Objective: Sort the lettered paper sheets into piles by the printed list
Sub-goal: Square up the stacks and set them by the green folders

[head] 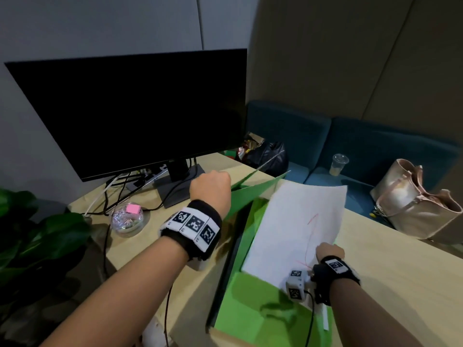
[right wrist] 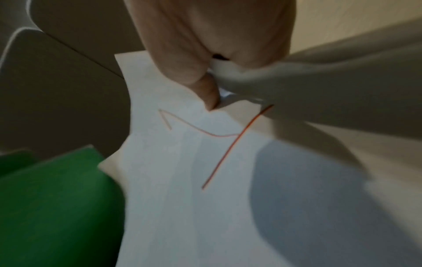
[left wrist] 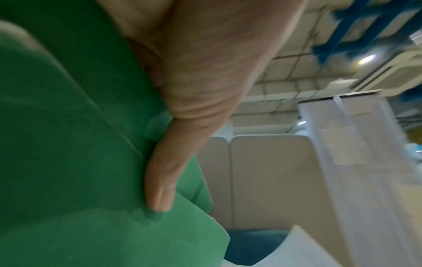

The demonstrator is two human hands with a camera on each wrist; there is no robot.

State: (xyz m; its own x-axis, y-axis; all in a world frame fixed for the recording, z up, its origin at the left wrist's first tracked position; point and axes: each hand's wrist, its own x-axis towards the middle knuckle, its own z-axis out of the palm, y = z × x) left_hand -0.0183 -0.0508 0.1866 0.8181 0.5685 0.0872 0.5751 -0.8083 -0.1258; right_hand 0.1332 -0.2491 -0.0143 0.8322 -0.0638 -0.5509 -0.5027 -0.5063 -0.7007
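Bare table (head: 390, 266) lies open at lower right; monitor (head: 130, 113) and glass bowl (head: 127, 219) block the left.

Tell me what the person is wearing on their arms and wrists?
Both arms are bare, with no sleeves. Each wrist has a black band with white tags printed in black square codes. A small white box with the same codes sits by the right wrist band, and thin black cables hang down from the wrists.

The red mark on the white sheet (head: 298, 226) is too faint to read, and both hands' fingers are hidden in the head view.
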